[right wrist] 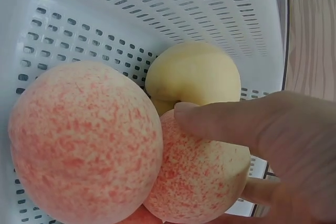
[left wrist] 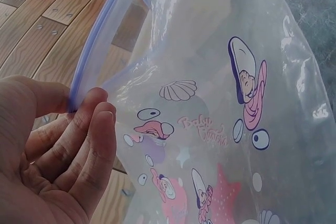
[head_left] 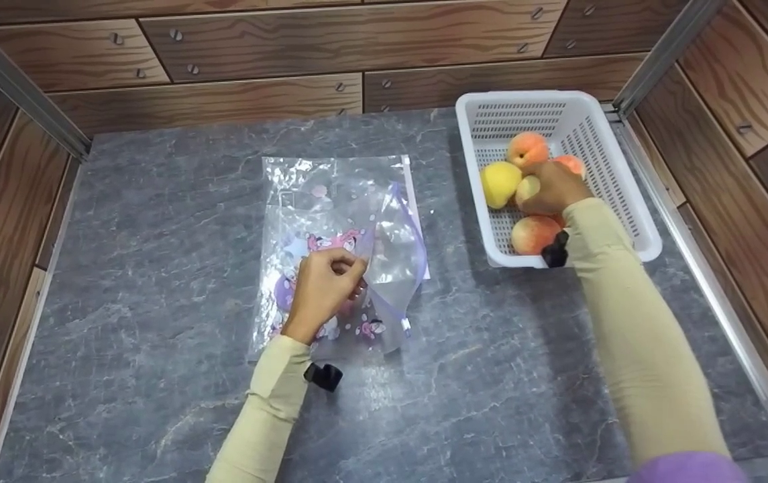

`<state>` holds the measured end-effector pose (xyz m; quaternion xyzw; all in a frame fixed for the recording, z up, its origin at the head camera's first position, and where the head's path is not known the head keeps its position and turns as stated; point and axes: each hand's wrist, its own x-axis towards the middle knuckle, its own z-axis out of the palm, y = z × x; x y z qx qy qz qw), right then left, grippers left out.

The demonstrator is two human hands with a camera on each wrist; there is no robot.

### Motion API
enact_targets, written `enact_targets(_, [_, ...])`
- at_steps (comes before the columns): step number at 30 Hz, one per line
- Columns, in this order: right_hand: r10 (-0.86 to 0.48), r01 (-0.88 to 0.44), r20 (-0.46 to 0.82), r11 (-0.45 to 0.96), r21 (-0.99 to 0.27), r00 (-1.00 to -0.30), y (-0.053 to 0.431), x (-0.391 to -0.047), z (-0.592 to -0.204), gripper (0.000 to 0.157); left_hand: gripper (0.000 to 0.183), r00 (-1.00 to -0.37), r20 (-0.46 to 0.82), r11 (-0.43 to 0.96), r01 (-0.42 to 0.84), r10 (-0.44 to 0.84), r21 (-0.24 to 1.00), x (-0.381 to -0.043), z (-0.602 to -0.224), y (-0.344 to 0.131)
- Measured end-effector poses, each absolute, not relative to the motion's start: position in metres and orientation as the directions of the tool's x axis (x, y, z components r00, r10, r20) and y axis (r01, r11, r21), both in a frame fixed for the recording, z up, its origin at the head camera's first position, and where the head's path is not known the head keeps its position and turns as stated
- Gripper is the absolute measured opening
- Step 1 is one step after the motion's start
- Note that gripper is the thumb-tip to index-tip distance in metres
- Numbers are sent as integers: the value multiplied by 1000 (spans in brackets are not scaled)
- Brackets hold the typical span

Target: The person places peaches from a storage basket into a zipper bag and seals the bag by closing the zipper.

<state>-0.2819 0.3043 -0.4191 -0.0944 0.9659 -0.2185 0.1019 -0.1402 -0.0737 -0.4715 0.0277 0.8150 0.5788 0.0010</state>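
Note:
My left hand (head_left: 328, 285) pinches the purple zip edge of a clear plastic bag (left wrist: 294, 93) between thumb and fingers, and the bag's mouth gapes to the right. Cartoon figures, shells and a starfish are printed on the bag. Inside a white slotted basket (head_left: 472, 168), my right hand (head_left: 555, 188) grips a speckled peach (right wrist: 197, 177), thumb on top and fingers round its far side. A yellow fruit (right wrist: 194, 72) touches or nearly touches that peach. Another large peach (right wrist: 86, 140) lies beside it. The right hand partly hides the fruit in the head view.
Another clear bag (head_left: 290, 178) lies flat under the held one. An orange-pink peach (head_left: 528, 147) sits toward the basket's back. The grey marbled table (head_left: 155, 268) is bordered by wood-patterned walls (head_left: 249, 40) and metal rails.

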Motion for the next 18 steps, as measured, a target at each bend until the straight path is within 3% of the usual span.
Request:
enact_targets(9, [-133,-102,-28,861,-498,-991,299,-271,-407,55,17,-998,42,313,55,49,948,-140,-473,-75])
enact_targets(18, [-25,-76,83,717,-693,-996,273,-253,-381,62,17,-997,64,336,74,41,939,-139,-471,-74])
